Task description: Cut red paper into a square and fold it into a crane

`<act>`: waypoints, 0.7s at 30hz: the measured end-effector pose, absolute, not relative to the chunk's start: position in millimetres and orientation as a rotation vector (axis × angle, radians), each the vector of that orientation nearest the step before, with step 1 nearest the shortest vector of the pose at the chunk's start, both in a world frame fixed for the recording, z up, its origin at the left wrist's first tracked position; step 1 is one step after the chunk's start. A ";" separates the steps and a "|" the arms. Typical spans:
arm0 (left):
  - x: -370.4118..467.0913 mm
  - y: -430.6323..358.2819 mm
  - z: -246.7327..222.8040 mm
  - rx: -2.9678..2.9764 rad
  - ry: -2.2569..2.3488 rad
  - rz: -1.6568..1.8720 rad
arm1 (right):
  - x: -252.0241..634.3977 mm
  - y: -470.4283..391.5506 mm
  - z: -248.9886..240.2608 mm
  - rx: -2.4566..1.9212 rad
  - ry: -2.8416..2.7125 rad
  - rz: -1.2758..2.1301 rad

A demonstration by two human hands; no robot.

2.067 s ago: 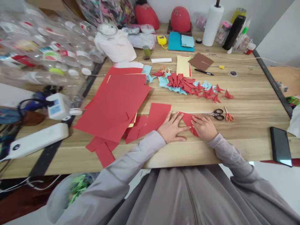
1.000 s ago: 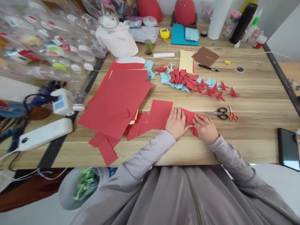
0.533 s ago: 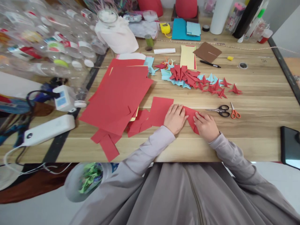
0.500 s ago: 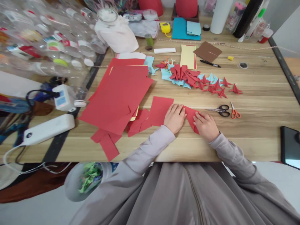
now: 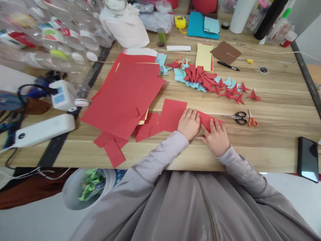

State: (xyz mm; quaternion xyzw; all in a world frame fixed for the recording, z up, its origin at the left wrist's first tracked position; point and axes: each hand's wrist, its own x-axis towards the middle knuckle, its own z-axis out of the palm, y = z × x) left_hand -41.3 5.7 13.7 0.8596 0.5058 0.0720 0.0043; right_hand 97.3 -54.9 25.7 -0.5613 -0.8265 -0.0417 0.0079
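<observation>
Between my two hands lies a folded piece of red paper [image 5: 205,119] on the wooden table, its right tip showing past my right fingers. My left hand [image 5: 188,124] rests on the paper's left end, fingers stretched flat and close together. With fingers spread, my right hand [image 5: 215,136] presses on the paper's right part, the thumb out to the left. Part of the paper is hidden under both hands. A flat red square sheet [image 5: 173,114] lies just left of my left hand. Black-handled scissors [image 5: 238,117] and small orange-handled scissors [image 5: 252,120] lie to the right.
Large red sheets [image 5: 122,97] are stacked at left, with red scraps [image 5: 114,152] by the front edge. Red and blue folded paper cranes [image 5: 200,77] lie beyond my hands. Plastic bottles [image 5: 67,36] crowd the left; a phone [image 5: 308,159] lies at right. A bin [image 5: 71,189] stands below.
My right hand has shifted slightly toward me and its thumb has spread left. The red paper now lies as a flatter strip, its tip reaching farther right. The head view has shifted a little.
</observation>
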 end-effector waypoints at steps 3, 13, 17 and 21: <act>-38.6 4.8 13.7 2.685 1.613 0.237 | 104.2 -67.9 21.9 -1.703 -2.577 -0.187; -44.4 18.0 11.8 2.722 1.474 0.317 | 112.8 -86.7 30.1 -1.555 -2.576 -0.076; -52.1 27.4 15.4 2.665 1.394 0.340 | 107.0 -62.2 26.9 -1.588 -2.549 0.010; -51.0 7.4 21.9 2.649 1.342 0.329 | 100.3 -51.4 20.6 -1.649 -2.527 0.055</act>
